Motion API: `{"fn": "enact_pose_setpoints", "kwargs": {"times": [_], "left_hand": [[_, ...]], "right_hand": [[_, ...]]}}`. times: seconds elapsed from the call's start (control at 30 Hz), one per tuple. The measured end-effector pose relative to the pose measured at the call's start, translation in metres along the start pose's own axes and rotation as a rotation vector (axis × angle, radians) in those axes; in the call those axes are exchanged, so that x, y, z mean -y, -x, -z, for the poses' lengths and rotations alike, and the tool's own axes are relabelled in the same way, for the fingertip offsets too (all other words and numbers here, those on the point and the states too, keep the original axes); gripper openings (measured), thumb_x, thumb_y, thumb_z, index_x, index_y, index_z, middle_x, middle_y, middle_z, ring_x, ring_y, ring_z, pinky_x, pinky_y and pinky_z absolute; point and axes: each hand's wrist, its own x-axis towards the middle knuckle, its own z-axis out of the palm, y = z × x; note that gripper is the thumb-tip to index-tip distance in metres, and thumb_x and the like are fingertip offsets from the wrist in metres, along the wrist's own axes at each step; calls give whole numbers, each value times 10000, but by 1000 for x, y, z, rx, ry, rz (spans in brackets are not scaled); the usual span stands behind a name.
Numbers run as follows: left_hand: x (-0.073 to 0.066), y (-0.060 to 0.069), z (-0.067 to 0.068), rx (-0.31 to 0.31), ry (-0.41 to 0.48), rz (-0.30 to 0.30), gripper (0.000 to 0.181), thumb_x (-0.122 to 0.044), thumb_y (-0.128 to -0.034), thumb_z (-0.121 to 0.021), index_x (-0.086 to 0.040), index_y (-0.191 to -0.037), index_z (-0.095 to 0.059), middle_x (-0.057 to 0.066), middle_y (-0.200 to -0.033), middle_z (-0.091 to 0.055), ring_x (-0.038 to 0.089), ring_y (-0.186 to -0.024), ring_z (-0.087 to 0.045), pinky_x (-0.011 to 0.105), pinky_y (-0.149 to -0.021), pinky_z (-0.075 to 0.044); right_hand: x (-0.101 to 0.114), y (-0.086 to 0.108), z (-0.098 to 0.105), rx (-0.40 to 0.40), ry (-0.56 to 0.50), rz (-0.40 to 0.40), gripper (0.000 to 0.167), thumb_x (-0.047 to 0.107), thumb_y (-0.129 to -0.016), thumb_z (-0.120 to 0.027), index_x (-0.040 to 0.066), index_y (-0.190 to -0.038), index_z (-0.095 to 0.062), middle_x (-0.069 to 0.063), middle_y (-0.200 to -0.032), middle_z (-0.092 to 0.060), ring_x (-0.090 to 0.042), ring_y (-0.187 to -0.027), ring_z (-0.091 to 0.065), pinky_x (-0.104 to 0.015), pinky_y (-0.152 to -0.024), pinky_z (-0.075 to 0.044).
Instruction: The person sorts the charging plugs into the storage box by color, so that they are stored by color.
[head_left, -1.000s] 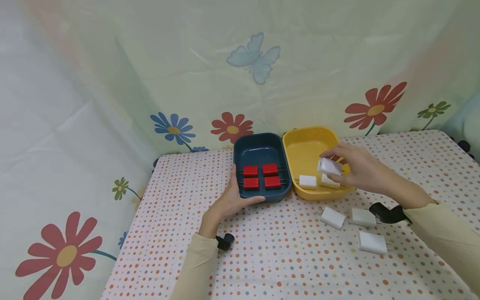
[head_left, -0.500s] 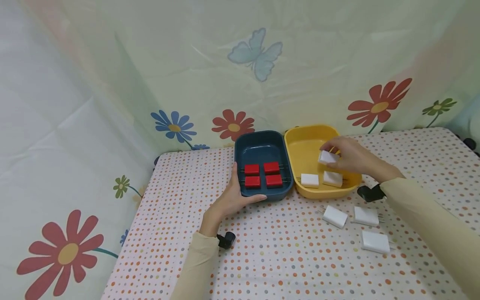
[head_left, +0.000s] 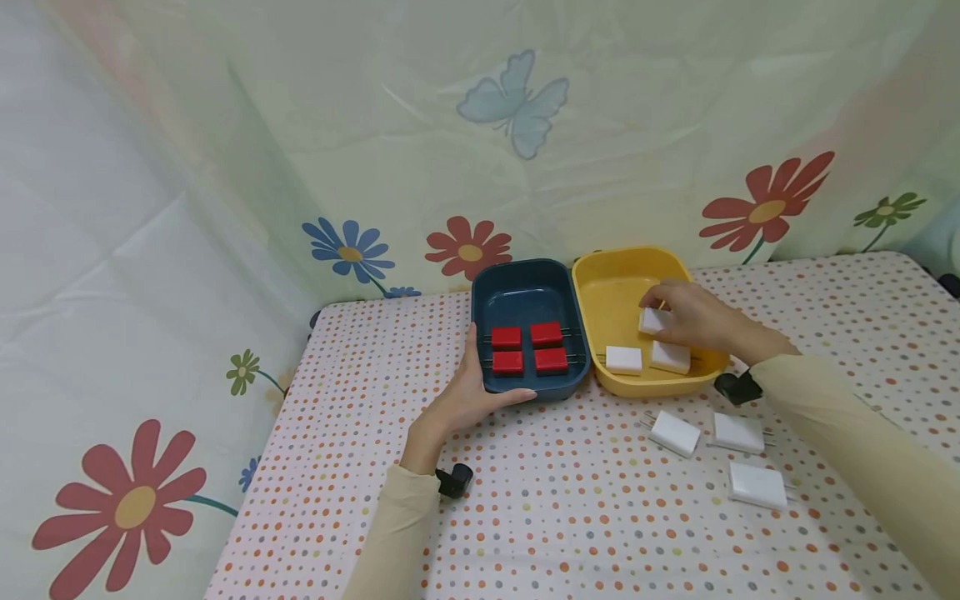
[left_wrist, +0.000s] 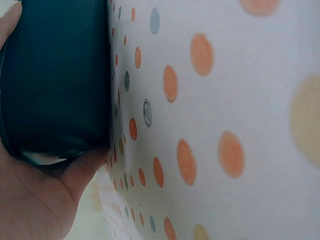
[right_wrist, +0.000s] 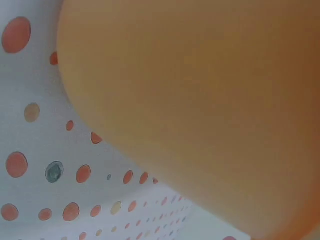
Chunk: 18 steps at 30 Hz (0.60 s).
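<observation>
a white plug [head_left: 654, 321] is inside the yellow tray [head_left: 609, 287], over its right side, pinched narrowly between the thumb and fingers of the right hand [head_left: 693, 315]; whether it touches the tray floor cannot be told. just nearer, a second white plug [head_left: 671, 357] lies in the tray with prongs to the right, and a third white plug [head_left: 623, 360] lies to its left with prongs to the left. directly left of the yellow tray is the blue tray [head_left: 527, 302], with four red plugs [head_left: 551, 361] in its near half, in two rows of two. the left hand [head_left: 461, 398] is spread wide round its near left corner, fingers along the left wall and thumb along the near wall. on the dotted tablecloth [head_left: 585, 533], nearer than the yellow tray, lie three loose white plugs: one at left [head_left: 675, 433], one at right [head_left: 738, 433] and one nearest [head_left: 758, 487]. a black camera sits at each wrist, the left one [head_left: 454, 481] and the right one [head_left: 738, 387], beside beige sleeves [head_left: 405, 517]. behind the table hangs a pale cloth [head_left: 360, 125] printed with flowers [head_left: 348, 250] and a butterfly [head_left: 517, 104].
</observation>
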Motion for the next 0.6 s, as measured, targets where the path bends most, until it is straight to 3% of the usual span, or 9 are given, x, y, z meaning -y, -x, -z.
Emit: {"fn": "enact_pose_setpoints", "kwargs": {"times": [0.2,0.43,0.6], "left_hand": [[2,0,-1,-4,-4,14,1352,-495,-844,-859,-234,-1661,187,26,-1760,-29,252,-1597,-109,577,-1228,-277],[3,-1,-1,-5,-12,8,1356,-520,-840,-855,-235,-1661,186,42,-1760,-34,259,-1597,-113,568,-1230,-279],[3,0,-2,-8,-18,18,1341,-517,-847,-851,-241,-1664,177,50,-1760,-27,274,-1600,-105,575,-1232,-272]], "right_hand": [[1,0,2,23,45,17,383,-9,-859,-828,-94,-1191,-656,-255,-1130,-638,-376,-993,-596,-593,-946,-535],[8,-1,23,110,144,80,366,-28,-830,-841,-73,-1158,-685,-199,-1111,-684,-342,-982,-625,-578,-926,-556],[12,-10,32,129,165,141,366,-48,-796,-862,-50,-1121,-694,-151,-1066,-693,-318,-960,-625,-554,-906,-572]]}}
